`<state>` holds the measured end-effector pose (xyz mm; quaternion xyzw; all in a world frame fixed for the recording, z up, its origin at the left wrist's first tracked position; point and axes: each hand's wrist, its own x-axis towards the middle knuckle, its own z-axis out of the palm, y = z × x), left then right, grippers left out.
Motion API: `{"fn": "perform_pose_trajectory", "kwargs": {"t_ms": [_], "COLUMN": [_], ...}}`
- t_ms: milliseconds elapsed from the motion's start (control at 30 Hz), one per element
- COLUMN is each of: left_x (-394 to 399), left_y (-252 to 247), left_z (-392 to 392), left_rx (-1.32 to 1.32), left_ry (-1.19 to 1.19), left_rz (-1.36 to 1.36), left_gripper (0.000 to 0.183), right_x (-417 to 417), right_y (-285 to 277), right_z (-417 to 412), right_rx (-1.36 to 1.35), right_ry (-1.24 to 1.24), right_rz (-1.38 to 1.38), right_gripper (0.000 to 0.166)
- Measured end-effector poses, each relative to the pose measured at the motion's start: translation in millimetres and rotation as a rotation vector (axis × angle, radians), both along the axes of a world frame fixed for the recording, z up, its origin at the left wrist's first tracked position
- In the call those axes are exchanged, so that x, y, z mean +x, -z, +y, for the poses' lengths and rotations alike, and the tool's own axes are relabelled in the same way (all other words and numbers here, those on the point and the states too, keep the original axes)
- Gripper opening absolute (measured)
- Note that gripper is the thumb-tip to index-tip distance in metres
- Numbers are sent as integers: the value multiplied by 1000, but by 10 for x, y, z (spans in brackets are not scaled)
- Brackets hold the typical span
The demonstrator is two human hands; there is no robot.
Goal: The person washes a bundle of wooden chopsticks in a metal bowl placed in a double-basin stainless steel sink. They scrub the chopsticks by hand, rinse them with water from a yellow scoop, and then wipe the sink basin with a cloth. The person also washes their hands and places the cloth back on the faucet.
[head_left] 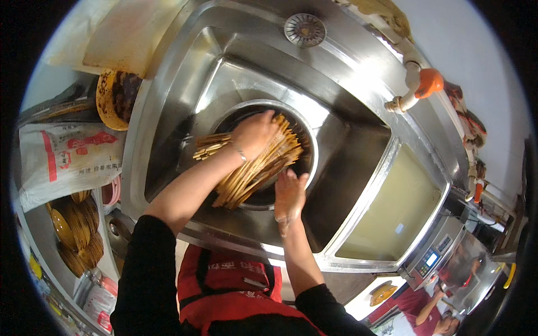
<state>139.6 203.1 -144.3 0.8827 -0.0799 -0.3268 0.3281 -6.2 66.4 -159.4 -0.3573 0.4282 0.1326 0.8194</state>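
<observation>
A thick bundle of thin sticks, seemingly bamboo skewers or chopsticks (252, 168), lies slanted across a round metal basin (314, 155) in the left compartment of a stainless steel sink (336, 189). My left hand (254, 134) rests on top of the bundle's upper part; its fingertips are partly blurred, and whether they grip any sticks is unclear. A few more sticks stick out past the basin's left rim, beside my left wrist. My right hand (291, 193) is at the basin's lower right, fingers extended and slightly apart, close to the bundle's right end, holding nothing visible.
Cloudy water (391, 210) fills the right compartment. A tap with an orange handle (428, 83) juts over the back edge, near a drain strainer (304, 30). At left are a stained yellow container (110, 101), a printed sack (71, 155) and stacked bowls (80, 231). A co-worker (424, 311) is at lower right.
</observation>
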Motion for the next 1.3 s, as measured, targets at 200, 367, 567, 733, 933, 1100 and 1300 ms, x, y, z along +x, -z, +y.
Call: {"fn": "perform_pose_trajectory", "kwargs": {"t_ms": [200,367,567,733,933,1100,1300], "left_x": [-602,-872,-776,-177,-79,-706,-653], "left_y": [472,798,1167,866,599,198,-252], "left_z": [119,-9,175,340,-462,-663,-804], "left_rx": [298,-564,-652,-241,99,120,-113], "left_ry": [-147,-592,-721,-861,-464,-285,-252], "left_rz": [220,601,519,374,251,-454,-379], "left_gripper": [87,78,47,42,75,69,67], "right_x": [306,501,114,23,898,809,268], "right_y": [473,138,-171,317,840,329,-4], "right_z": [333,218,69,-284,-151,65,-76], "right_rx": [291,-124,-507,-326,-1,224,176], "right_ry": [-49,-196,-811,-433,-192,33,197], "right_rz": [151,161,-288,31,144,-70,-136], "right_gripper": [77,56,61,70,77,72,63]}}
